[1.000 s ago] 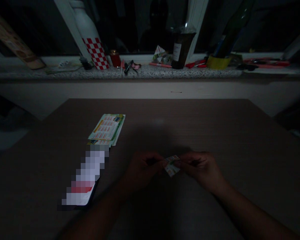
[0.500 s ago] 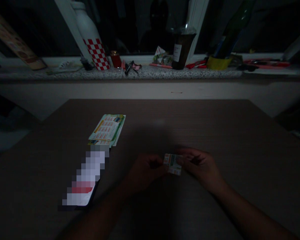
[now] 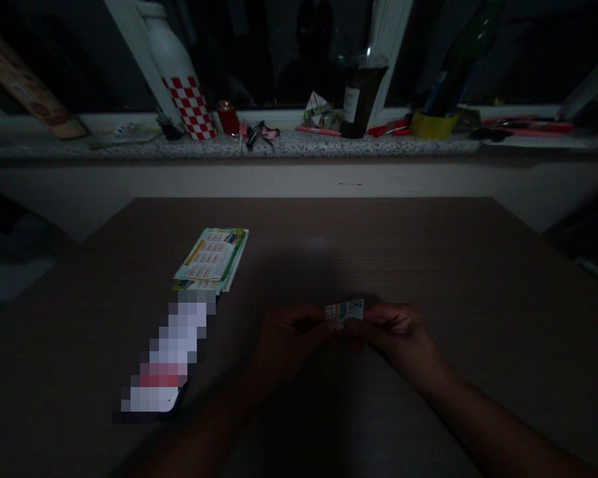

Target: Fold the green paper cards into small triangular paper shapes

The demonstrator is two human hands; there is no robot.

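Note:
A small folded piece of printed paper [image 3: 346, 310], whitish with orange and green print, is held just above the brown table between my two hands. My left hand [image 3: 294, 335] pinches its left side, thumb in front. On the other side my right hand [image 3: 396, 328] grips the right and lower edge between thumb and fingers. Both thumbs lie close together along the lower edge. The fingertips behind the paper are hidden, and the light is dim. To the left lies a stack of printed sheets [image 3: 212, 255] with orange number blocks and green borders.
A phone [image 3: 172, 352] with a lit, blurred screen lies below the stack on the table [image 3: 403, 245]. Along the granite windowsill [image 3: 289, 147] stand a red-checked white bottle [image 3: 189, 103], a small red jar [image 3: 228, 119], a dark plastic cup [image 3: 361, 99] and a green bottle [image 3: 461, 63].
The paper's visible face has become a narrower strip, its lower part now hidden behind the thumbs. My right thumb has moved left and down, closer to my left thumb.

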